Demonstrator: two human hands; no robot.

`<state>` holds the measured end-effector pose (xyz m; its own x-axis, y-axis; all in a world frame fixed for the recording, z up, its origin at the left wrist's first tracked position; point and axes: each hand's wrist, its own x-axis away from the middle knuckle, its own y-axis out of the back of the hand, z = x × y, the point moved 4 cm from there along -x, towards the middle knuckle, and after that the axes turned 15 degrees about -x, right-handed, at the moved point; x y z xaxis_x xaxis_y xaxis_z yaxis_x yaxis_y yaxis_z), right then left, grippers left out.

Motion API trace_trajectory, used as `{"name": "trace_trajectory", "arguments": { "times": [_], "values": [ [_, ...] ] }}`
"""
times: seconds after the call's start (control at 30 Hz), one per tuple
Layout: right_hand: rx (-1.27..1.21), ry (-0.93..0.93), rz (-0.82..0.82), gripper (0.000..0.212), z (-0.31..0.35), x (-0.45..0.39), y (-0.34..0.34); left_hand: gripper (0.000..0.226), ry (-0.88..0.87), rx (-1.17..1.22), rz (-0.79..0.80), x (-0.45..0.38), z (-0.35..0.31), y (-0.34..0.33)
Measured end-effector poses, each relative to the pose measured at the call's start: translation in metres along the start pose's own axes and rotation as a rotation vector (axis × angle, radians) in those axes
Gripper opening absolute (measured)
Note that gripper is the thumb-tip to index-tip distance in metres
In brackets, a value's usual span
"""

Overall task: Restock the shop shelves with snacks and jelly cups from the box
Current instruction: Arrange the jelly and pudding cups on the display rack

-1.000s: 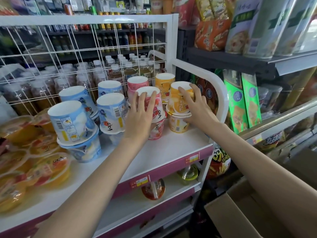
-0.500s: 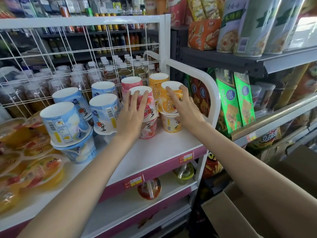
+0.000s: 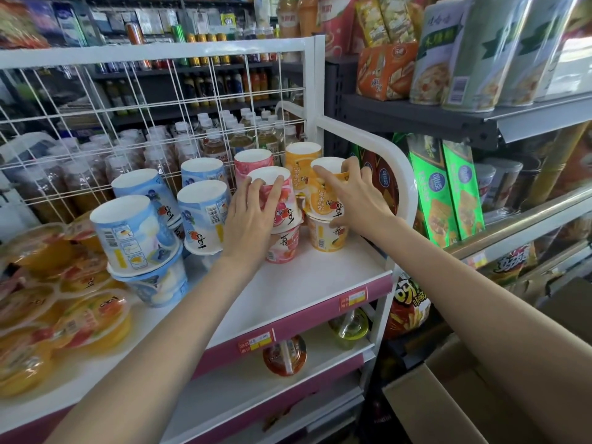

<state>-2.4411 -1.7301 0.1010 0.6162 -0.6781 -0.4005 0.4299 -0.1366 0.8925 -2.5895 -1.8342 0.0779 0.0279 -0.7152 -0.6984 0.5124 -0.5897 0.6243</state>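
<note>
**Both hands on stacked jelly cups, top shelf right end**

Left hand point(image 3: 253, 216): fingers curled round the upper pink cup point(image 3: 282, 200), fingertips at its white upturned base. That cup sits inverted on a lower pink cup point(image 3: 283, 246); the hand covers the left half of both, so the joint between them is mostly hidden.

Right hand point(image 3: 355, 200): fingers spread and wrapped over the upper orange cup point(image 3: 323, 193), thumb low near the rim. It is inverted on a lower orange cup point(image 3: 328, 235), just right of the pink stack. Contact between the two stacks: can't tell.

Both forearms reach in from the bottom edge, elbows cut off.

Behind the pink stack: another pink cup point(image 3: 253, 161) and orange cup point(image 3: 302, 155), lower parts hidden. Left of the pink stack: blue cup stacks point(image 3: 205, 209), tilted. Further left: flat fruit jelly tubs point(image 3: 93, 318), blurred and cut by the frame edge.

All on the white shelf point(image 3: 320, 277), wire grid point(image 3: 128, 107) behind it, bottles beyond, labels unreadable. Below right of the pink stack: cardboard box point(image 3: 448, 405), corner only, contents not visible. Right of the orange stack: green snack packs point(image 3: 439, 190).
</note>
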Motion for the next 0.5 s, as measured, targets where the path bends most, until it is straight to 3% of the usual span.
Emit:
{"name": "trace_trajectory", "arguments": {
  "times": [0.23, 0.5],
  "values": [
    [-0.022, -0.049, 0.005, 0.105, 0.008, 0.0, -0.002, 0.104, -0.016, -0.044, 0.023, -0.003, -0.001, 0.0],
    [-0.069, -0.047, -0.019, 0.101, 0.008, 0.009, 0.003, 0.099, -0.016, 0.079, 0.024, 0.006, -0.007, 0.012]
  ]
}}
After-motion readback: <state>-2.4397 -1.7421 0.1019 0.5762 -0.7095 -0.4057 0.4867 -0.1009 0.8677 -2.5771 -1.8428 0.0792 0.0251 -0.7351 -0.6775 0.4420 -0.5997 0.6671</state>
